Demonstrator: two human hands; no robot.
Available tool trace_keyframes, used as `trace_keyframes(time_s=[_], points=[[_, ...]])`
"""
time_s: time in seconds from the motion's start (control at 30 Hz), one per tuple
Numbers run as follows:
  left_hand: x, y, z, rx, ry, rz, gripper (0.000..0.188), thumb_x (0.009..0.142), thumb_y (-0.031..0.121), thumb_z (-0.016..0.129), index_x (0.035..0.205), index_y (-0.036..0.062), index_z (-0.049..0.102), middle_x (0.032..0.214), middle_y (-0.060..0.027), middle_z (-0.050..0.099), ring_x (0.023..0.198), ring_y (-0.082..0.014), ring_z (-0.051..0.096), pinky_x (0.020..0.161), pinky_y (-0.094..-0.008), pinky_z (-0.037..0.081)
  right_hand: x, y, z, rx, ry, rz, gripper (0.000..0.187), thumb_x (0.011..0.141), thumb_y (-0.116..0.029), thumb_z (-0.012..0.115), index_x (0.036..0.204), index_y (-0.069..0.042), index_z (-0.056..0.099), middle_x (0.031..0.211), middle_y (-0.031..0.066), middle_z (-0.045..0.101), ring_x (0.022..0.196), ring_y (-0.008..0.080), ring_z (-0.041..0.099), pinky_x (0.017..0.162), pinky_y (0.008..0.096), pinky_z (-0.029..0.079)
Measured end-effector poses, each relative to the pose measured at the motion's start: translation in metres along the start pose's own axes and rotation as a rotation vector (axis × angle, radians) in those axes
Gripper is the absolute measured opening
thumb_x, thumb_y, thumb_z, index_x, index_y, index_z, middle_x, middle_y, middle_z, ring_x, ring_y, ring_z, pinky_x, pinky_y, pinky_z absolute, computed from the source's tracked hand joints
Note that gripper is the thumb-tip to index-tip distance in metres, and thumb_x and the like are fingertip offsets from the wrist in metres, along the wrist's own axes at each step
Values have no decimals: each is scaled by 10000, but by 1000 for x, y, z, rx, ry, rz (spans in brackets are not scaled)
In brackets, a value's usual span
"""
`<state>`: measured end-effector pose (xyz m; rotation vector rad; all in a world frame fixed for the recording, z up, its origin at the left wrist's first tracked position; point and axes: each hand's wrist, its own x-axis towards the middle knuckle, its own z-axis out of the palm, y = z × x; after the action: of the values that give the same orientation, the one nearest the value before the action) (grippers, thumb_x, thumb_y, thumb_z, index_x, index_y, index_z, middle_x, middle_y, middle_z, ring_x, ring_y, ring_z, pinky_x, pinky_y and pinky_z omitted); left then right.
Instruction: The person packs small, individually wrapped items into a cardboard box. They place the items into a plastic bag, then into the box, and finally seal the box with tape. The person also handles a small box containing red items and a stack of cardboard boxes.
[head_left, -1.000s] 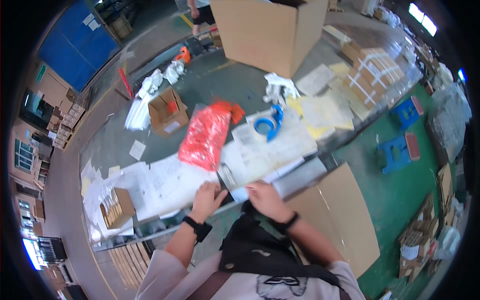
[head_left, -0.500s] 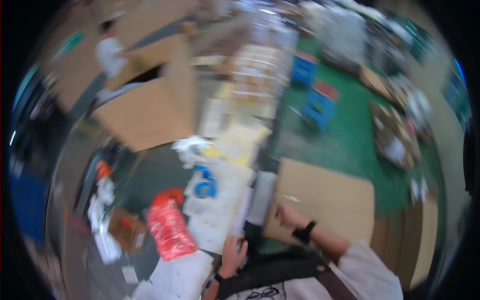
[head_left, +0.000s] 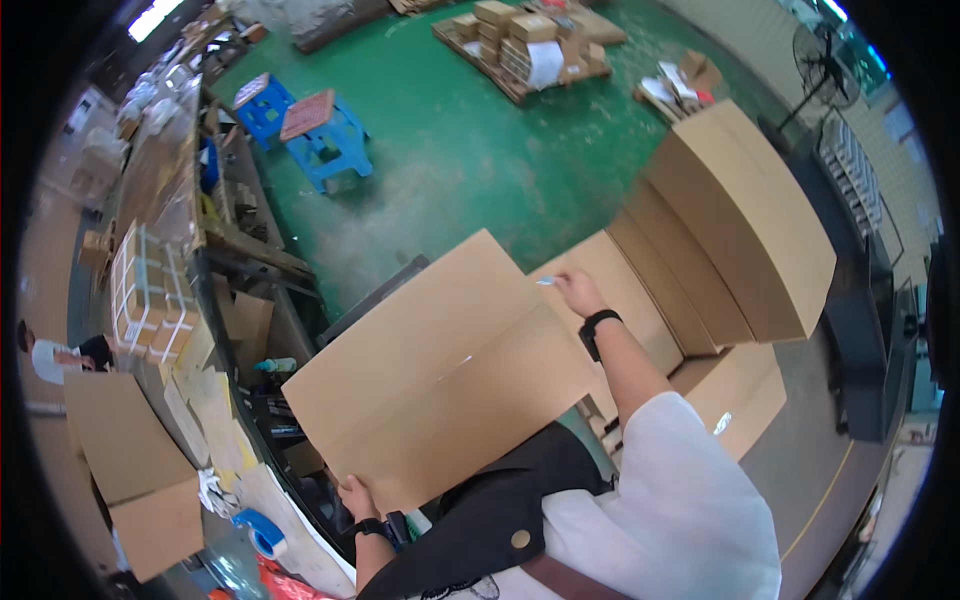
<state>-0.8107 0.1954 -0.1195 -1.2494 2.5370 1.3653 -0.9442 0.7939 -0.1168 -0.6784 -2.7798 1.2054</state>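
A flat brown cardboard carton [head_left: 430,370] with a crease across it lies tilted in front of my body. My left hand [head_left: 357,497] grips its near left edge, thumb on top and the other fingers hidden beneath. Just past its right corner, my right hand [head_left: 578,293] is closed in a pinch on a small shiny strip [head_left: 546,281], whose kind I cannot make out. Beneath and beyond that hand stand large folded cardboard cartons [head_left: 735,215], tall panels upright. Another shiny mark [head_left: 468,357] shows on the carton's face.
Along the left runs a worktable [head_left: 300,530] bearing papers, a blue tape roll [head_left: 262,535] and strapped boxes [head_left: 150,290]. Blue stools [head_left: 325,140] stand on the green floor. Farther off are a loaded pallet [head_left: 525,50] and a fan [head_left: 822,68]. A person [head_left: 55,358] is at far left.
My view has swung to the right, away from the table. The carton is now in front of me, and my left hand has come onto its near edge. My right hand is at its far corner.
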Motion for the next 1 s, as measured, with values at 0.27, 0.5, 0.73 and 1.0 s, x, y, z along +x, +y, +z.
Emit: trace_keyframes(time_s=[0.27, 0.5, 0.73, 1.0], points=[[21, 17, -18, -239, -328, -207, 458, 946, 374, 498, 1153, -32, 542, 1061, -127, 605, 912, -273, 612, 760, -394, 526, 20, -11, 8, 123, -280, -105, 173, 820, -184, 591, 911, -39, 615, 818, 172, 656, 800, 300, 644, 722, 392, 498], [10, 40, -25, -185, -383, -391, 479, 908, 406, 557, 1095, -34, 583, 947, -101, 646, 745, -204, 639, 590, -307, 518, 17, 19, -51, -164, -1148, -101, 119, 792, -166, 593, 800, -49, 609, 685, 111, 622, 621, 248, 579, 600, 402, 465], [32, 26, -45, -166, -333, -202, 323, 886, 273, 613, 1029, -17, 613, 924, -67, 636, 823, -151, 595, 710, -302, 480, 68, -211, 28, -173, -470, -620, 115, 813, -35, 587, 895, -67, 660, 893, 144, 657, 855, 357, 613, 686, 425, 468], [11, -4, -14, -262, -90, -278, 376, 850, 252, 664, 1079, -32, 575, 919, -55, 609, 841, -143, 575, 746, -277, 467, -139, -411, 374, -130, -1221, -1374, 212, 742, -33, 615, 917, -118, 698, 884, 128, 629, 928, 302, 589, 816, 397, 474]])
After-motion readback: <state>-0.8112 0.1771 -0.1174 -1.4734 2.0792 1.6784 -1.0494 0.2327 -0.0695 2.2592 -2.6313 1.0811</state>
